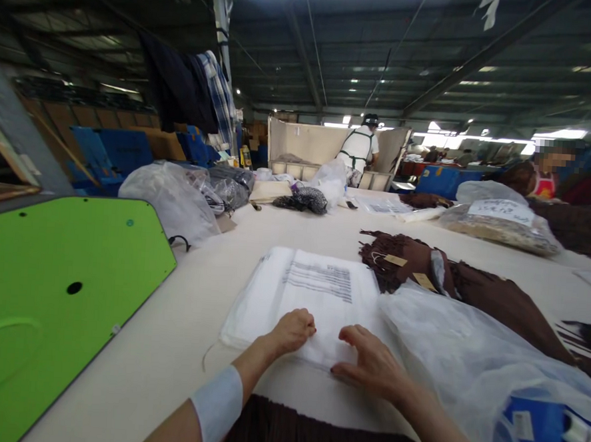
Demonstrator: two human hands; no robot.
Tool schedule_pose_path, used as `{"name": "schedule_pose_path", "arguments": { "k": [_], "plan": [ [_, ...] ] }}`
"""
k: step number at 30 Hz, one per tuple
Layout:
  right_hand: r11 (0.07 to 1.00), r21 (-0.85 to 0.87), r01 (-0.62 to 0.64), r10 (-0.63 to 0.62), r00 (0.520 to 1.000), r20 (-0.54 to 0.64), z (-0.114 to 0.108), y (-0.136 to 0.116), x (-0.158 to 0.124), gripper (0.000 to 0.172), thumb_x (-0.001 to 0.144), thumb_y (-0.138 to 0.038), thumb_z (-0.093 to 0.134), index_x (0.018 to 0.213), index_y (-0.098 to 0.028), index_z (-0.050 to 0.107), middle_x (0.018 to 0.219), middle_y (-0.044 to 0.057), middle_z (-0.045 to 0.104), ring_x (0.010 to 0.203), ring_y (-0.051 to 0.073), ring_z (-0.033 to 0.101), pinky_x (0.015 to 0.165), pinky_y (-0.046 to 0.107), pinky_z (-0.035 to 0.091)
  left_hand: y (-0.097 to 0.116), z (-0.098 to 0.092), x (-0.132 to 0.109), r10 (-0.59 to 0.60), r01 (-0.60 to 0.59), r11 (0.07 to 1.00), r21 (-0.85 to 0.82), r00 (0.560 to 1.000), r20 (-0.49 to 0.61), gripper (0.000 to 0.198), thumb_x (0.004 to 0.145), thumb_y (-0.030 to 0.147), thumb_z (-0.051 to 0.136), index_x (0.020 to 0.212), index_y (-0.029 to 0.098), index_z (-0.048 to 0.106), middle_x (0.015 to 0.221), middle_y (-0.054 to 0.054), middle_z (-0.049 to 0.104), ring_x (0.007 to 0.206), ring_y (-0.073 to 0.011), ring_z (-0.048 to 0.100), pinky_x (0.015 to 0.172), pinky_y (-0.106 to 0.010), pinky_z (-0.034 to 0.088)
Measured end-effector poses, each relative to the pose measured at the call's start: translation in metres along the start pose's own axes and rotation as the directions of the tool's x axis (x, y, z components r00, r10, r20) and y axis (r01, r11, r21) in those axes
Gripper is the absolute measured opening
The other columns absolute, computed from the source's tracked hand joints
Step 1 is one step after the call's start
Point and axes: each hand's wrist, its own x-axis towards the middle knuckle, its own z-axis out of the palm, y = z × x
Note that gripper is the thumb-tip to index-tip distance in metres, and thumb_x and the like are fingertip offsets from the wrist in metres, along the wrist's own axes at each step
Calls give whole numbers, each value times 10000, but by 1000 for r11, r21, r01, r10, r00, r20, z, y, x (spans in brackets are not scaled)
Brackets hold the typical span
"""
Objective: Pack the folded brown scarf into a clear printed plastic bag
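A stack of white translucent plastic bags (266, 289) with printed dark text lies flat on the table before me. My left hand (293, 331) rests on the stack's near part with its fingers curled in; whether they pinch a bag is hidden. To its right, my right hand (367, 362) is at the stack's near right edge, thumb and fingers apart and nothing visible between them. Dark brown pleated or fringed cloth (312, 435) lies at the table's near edge, below my forearms. Brown fringed scarves (406, 251) with paper tags lie beyond the stack on the right.
A bright green panel (61, 287) stands at the left. Loose clear plastic (448, 337) spreads on the right, near a blue container (536, 429). Filled plastic bags (167, 196) line the far table (255, 228). A person (360, 145) stands in the background; another person (543, 176) is at far right.
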Motion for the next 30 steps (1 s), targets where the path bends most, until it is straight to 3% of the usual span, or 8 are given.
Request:
{"name": "schedule_pose_path", "arguments": {
  "k": [3, 6, 10, 15, 18, 20, 26, 30],
  "plan": [
    [993, -113, 28, -33, 999, -39, 4, -7, -5, 114, 825, -171, 498, 883, -165, 596, 938, 99, 596, 893, 243, 519, 824, 383, 356, 1, -2, 3, -25, 26, 999, -28, 1000, 18, 151, 879, 268, 546, 843, 131, 597, 928, -36, 617, 895, -172, 582, 833, -385, 474],
    [990, -135, 27, -34, 998, -54, 7, -8, 1, 226, 882, -197, 426, 783, -170, 628, 884, 100, 627, 876, 239, 539, 820, 373, 348, 2, -4, 3, -28, 30, 998, -61, 999, 32, 158, 880, 271, 540, 833, 132, 597, 914, -35, 616, 880, -171, 581, 824, -380, 470],
    [994, -62, -85, 79, 992, -95, 7, -5, 13, 156, 808, -188, 553, 672, -178, 627, 767, 63, 643, 775, 203, 566, 725, 309, 368, 0, -11, -3, 16, -8, 992, -128, 998, 62, 171, 841, 294, 574, 789, 138, 620, 857, -30, 606, 817, -165, 574, 765, -321, 461],
    [971, 112, -211, 223, 969, -105, 9, -4, 24, 198, 672, -135, 636, 521, -194, 522, 580, -25, 564, 592, 122, 504, 583, 241, 337, -6, -14, -11, 86, -71, 977, -201, 994, 69, 378, 570, 329, 806, 887, 181, 662, 874, -8, 587, 809, -170, 561, 711, -239, 443],
    [948, 193, -255, 277, 956, -98, 10, -3, 27, 263, 605, -127, 662, 488, -202, 439, 518, -48, 495, 554, 110, 448, 548, 238, 302, -7, -10, -11, 114, -105, 973, -207, 993, 33, 130, 724, 278, 666, 823, 198, 696, 838, -3, 586, 808, -152, 564, 754, -228, 426],
    [932, 242, -271, 294, 954, -63, 9, -1, 28, 299, 574, -161, 687, 485, -207, 405, 494, -60, 461, 528, 100, 411, 525, 238, 281, -7, -8, -9, 123, -117, 972, -206, 992, 18, 147, 792, 252, 572, 777, 201, 709, 811, -3, 590, 803, -142, 569, 757, -219, 420],
    [898, 350, -268, 268, 962, 47, -1, 4, 24, 285, 670, -379, 582, 532, -206, 403, 491, -74, 369, 493, 82, 320, 491, 238, 252, -4, -8, -10, 92, -89, 982, -165, 996, 6, 119, 758, 266, 609, 777, 219, 716, 823, 4, 616, 790, -143, 579, 715, -214, 428],
    [911, 330, -245, 247, 968, 36, -4, 1, 22, 248, 714, -370, 504, 556, -205, 406, 514, -63, 372, 500, 89, 337, 490, 239, 267, 4, -9, -11, 38, -38, 995, -90, 999, -9, 207, 732, 416, 648, 774, 222, 707, 829, -7, 632, 797, -167, 588, 698, -237, 437]
  ]
}}
